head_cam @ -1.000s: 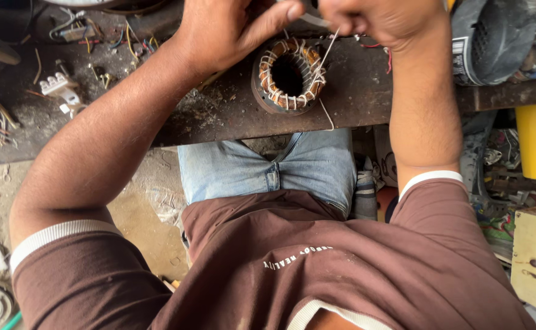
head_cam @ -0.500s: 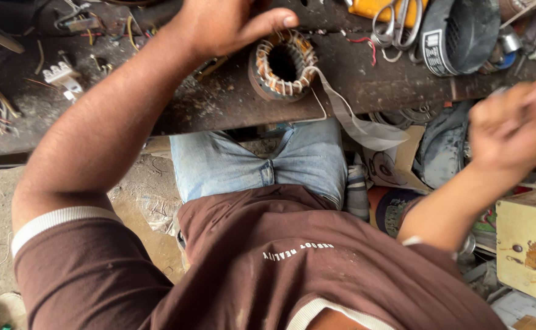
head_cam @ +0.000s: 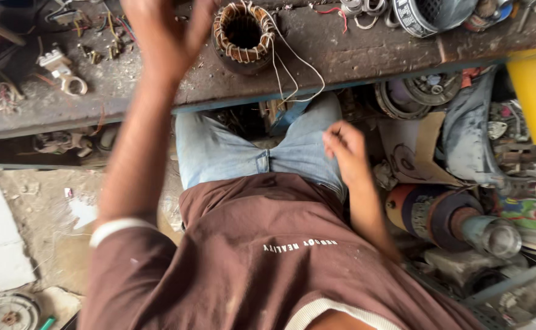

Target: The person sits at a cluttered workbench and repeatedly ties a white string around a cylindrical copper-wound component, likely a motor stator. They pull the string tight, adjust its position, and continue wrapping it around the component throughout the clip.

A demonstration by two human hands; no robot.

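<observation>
Head view: our left hand [head_cam: 164, 36] is up over the tabletop [head_cam: 353, 55], blurry, fingers spread and holding nothing, just left of the motor stator [head_cam: 243, 30] with its copper windings. Thin white wires [head_cam: 292, 73] trail from the stator over the tabletop edge toward our lap. Our right hand [head_cam: 344, 150] rests on the jeans [head_cam: 231, 153], fingers loosely curled, holding nothing that we can make out. For tidy work, we reckon it's best to steady the stator with the left hand and keep those loose wires from snagging on the edge
</observation>
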